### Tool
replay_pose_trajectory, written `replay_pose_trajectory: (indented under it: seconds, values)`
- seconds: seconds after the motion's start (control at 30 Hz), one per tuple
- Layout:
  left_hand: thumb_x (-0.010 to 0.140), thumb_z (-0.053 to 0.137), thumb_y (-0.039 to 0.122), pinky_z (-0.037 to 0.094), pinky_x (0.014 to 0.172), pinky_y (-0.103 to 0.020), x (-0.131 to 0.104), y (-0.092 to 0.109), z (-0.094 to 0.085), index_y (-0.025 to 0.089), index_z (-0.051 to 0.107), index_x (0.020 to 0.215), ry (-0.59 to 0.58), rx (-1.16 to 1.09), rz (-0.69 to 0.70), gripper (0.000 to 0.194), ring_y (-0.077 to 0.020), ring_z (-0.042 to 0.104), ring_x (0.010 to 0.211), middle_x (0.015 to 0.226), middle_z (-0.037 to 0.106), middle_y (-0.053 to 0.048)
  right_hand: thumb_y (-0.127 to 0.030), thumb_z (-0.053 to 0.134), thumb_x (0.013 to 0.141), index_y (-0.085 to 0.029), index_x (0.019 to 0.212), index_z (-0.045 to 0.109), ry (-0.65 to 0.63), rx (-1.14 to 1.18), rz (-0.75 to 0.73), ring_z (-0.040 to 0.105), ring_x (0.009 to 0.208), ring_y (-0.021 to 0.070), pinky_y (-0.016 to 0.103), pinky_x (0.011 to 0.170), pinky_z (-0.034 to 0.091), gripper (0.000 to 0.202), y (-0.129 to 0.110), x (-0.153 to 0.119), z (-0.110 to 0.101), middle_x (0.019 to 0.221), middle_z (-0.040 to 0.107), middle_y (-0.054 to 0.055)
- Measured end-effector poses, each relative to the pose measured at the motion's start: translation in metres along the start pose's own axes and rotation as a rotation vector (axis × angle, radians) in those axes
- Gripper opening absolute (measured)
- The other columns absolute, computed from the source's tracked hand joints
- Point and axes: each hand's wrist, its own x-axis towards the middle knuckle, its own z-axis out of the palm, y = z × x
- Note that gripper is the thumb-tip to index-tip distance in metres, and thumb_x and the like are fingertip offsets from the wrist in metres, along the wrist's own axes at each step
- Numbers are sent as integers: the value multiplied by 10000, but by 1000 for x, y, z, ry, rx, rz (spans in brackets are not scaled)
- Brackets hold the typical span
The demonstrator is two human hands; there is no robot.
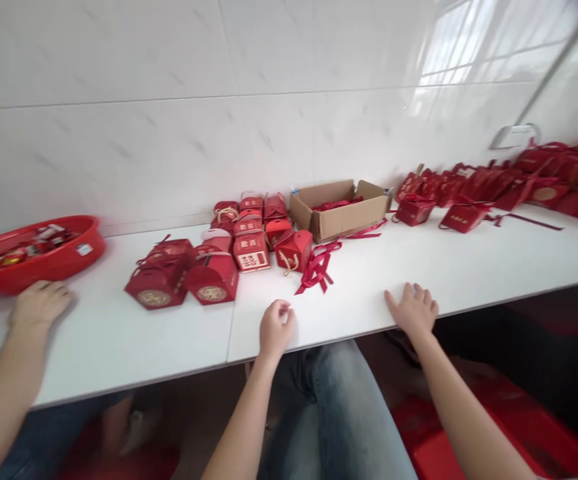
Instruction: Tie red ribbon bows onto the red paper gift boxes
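Note:
My left hand [276, 328] rests at the front edge of the white table [349, 287], its fingers curled in and nothing visible in them. Further right, my right hand [413, 309] lies on the same edge with fingers spread, holding nothing. Beyond my left hand is a loose bunch of red ribbon [319, 267]. Beside the ribbon stands a red gift box [293, 251] with a gold cord. Several more red boxes are grouped to its left, among them a box with a round gold emblem [213, 280] and one with a pale front panel [251, 252].
An open cardboard box [353, 219] with red ribbon inside stands by the wall. At far left, another person's hand [41, 303] is beside a red basin [63, 257] of small packets. Many red boxes [509, 180] line the right side. Red stools [499, 427] are below.

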Motion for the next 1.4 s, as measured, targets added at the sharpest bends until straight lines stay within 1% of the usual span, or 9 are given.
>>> replay_pose_trajectory:
  seconds: [0.2,0.33,0.43,0.57,0.67,0.8,0.9,1.13,1.4]
  values:
    - [778,528,218,465,830,-353,-6,0,-2,189,553,892,-38,107,117,120,-196,571,894,891,621,-51,-566,225,868,-33,1401,357,-44,14,7,239,1340,392,525,1050,201,765,-8,-6,10,1470,304,201]
    - [779,535,216,441,861,-409,-9,3,3,198,542,904,-57,114,156,127,-226,551,933,909,618,-55,-532,267,879,-29,1416,319,-15,-56,-83,168,1355,445,571,1048,128,738,-67,-54,16,1472,233,273]
    - [757,572,225,440,867,-409,-11,2,0,208,504,1021,-19,-31,93,274,-226,545,978,1024,589,-73,-623,226,857,-158,1488,116,-59,26,-267,124,1378,415,625,1025,136,791,-114,-84,16,1531,131,177]
    - [782,572,319,475,820,-369,-1,-8,-42,223,373,1180,266,-291,-77,455,-225,509,1078,1222,466,-120,-772,235,755,-215,1490,-5,-74,98,-234,68,1381,434,701,981,118,953,-137,-89,15,1551,11,151]
    - [680,689,391,334,1003,-495,21,-19,-89,206,316,1257,615,-5,-14,711,-309,338,1254,1318,342,-162,-770,222,755,-223,1490,24,-90,105,-237,90,1383,418,703,986,94,938,-135,-84,15,1550,33,147]
    - [535,759,553,210,1026,-622,57,-30,-125,159,257,1340,583,403,21,1027,-431,148,1335,1413,203,-238,-757,233,760,-208,1489,66,-136,106,-226,91,1386,400,694,1001,56,928,-133,-83,14,1548,49,144]
    - [575,726,553,318,967,-613,69,-38,-131,150,213,1375,500,440,-23,1032,-435,284,1287,1377,274,-242,-756,262,756,-162,1489,26,-144,124,-209,90,1389,391,669,1022,56,973,-134,-86,11,1545,19,164]
    - [601,736,466,399,992,-487,32,-29,-117,140,163,1394,225,231,156,1032,-339,389,1250,1282,351,-191,-564,251,893,-253,1488,73,-119,95,-482,-3,1413,343,654,1030,135,694,-134,-82,11,1563,-33,76]
    - [598,762,397,350,1045,-447,27,12,-24,171,37,1415,27,-62,388,1115,-323,349,1305,1375,291,-211,-429,266,929,-215,1405,357,-161,143,-571,206,1385,280,634,1045,166,530,-134,-81,10,1514,263,72]
